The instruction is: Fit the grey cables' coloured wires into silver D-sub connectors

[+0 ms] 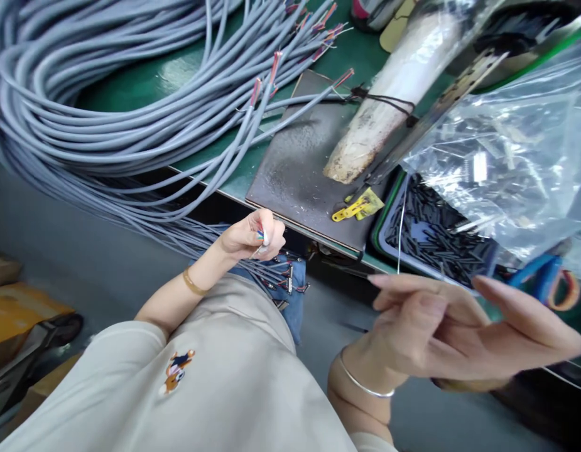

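Observation:
My left hand (255, 235) is closed in front of the bench edge. Thin coloured wires (260, 235), blue and green among them, poke out between its thumb and fingers. On my lap below lie grey cables whose ends carry small connectors (290, 279). My right hand (450, 329) is raised at the right, near the camera, with several fingers stretched apart and nothing visible in them. Just beyond it stands a blue tray (379, 235) of short black tubes (431, 226). A thin white strand (401, 232) runs down towards its fingers; whether they touch is unclear.
Looped grey cables (130, 119) with stripped ends cover the left of the green bench (177, 69). A dark board (294, 169) carries a wrapped white roll (389, 94) and a yellow piece (351, 210). Clear plastic bags (511, 157) and blue-orange-handled scissors (549, 279) are at right.

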Motion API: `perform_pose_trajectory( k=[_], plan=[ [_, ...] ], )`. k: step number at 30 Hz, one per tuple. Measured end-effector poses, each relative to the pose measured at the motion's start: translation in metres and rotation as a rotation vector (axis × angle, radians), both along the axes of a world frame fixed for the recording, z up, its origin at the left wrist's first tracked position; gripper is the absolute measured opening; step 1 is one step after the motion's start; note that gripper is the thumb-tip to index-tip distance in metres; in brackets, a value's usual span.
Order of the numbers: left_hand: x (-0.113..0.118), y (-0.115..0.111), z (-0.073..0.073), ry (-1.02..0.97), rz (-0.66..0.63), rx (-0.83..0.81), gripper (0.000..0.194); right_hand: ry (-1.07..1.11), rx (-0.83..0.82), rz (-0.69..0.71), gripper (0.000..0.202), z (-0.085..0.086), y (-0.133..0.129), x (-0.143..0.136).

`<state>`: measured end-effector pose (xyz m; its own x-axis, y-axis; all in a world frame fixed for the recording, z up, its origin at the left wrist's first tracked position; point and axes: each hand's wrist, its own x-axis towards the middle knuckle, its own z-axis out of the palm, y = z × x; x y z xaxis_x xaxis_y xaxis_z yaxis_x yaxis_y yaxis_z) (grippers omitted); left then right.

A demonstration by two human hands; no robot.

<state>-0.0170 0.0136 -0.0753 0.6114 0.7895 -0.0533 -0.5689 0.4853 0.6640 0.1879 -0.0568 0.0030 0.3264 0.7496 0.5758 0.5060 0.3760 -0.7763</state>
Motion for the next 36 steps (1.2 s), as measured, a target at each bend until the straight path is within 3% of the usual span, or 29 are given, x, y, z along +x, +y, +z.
perform_pose_trajectory(
  k=[2,5,14,18,23,30,36],
  plan=[
    [-0.005,0.0,-0.013,0.05,-0.058,-0.031,0.071,-0.042,0.07,-0.005,0.032,0.002,0.002,-0.008],
    [-0.009,-0.001,-0.023,0.066,-0.123,-0.042,0.071,-0.115,-0.018,-0.015,0.021,0.004,0.002,-0.014],
    [-0.014,-0.003,-0.022,0.009,-0.183,0.114,0.063,-0.171,-0.045,0.087,0.014,-0.004,-0.006,-0.005],
    [-0.015,-0.002,-0.007,0.026,-0.177,0.125,0.053,-0.161,-0.008,0.123,0.011,0.0,-0.007,-0.007],
    [-0.01,-0.005,0.021,0.178,0.029,0.02,0.043,-0.191,-0.028,0.24,0.013,0.006,-0.008,-0.004],
    [0.005,-0.012,0.044,0.307,0.212,0.036,0.036,-0.247,-0.052,0.037,0.01,-0.013,-0.011,-0.004],
    [0.014,-0.015,0.056,0.368,0.233,0.087,0.032,-0.172,-0.102,0.095,0.008,-0.014,-0.001,-0.015]
  ],
)
